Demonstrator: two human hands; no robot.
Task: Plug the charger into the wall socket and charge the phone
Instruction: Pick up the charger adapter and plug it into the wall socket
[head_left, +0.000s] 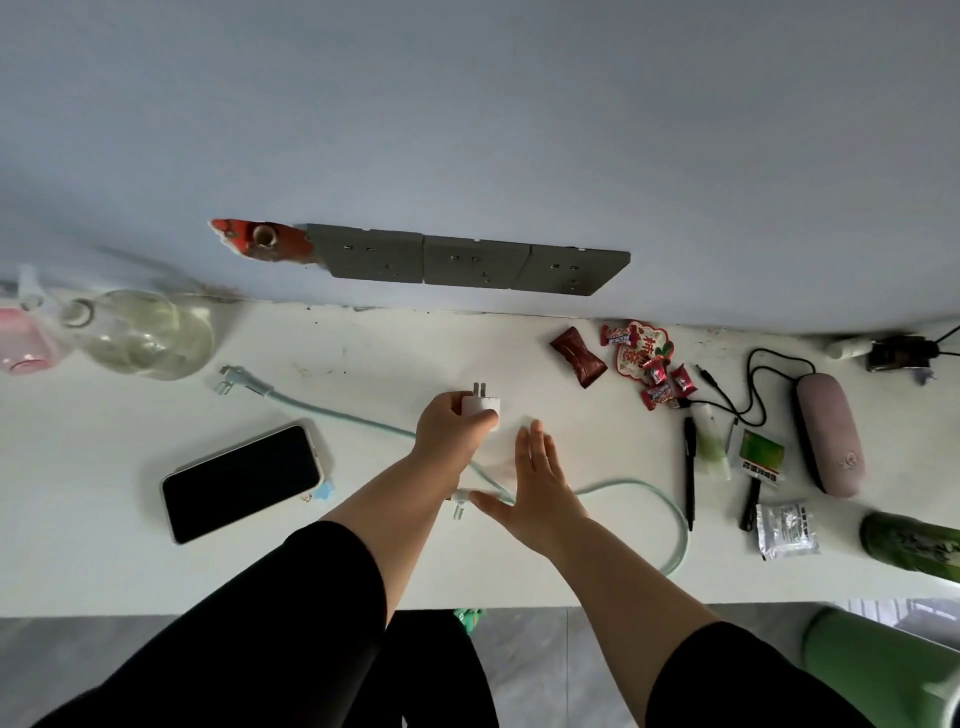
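Two hands: left hand (451, 427) grips one charger (481, 406).

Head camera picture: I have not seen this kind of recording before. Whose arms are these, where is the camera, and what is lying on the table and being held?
There is no machine here. A person wears one wide-angle camera on the head, looking forward and down, so the two bare arms reaching in from below are their own.

The left hand holds a small white charger in its fingers, with its prongs pointing toward the wall. The right hand is open, flat and empty, over a pale green cable on the white table.

On the wall is a grey row of sockets, all unused. The phone lies screen-up at the left, dark and with nothing plugged in. Farther right lie wrapped sweets, a black pen and a pink case; a glass bottle lies at the far left.
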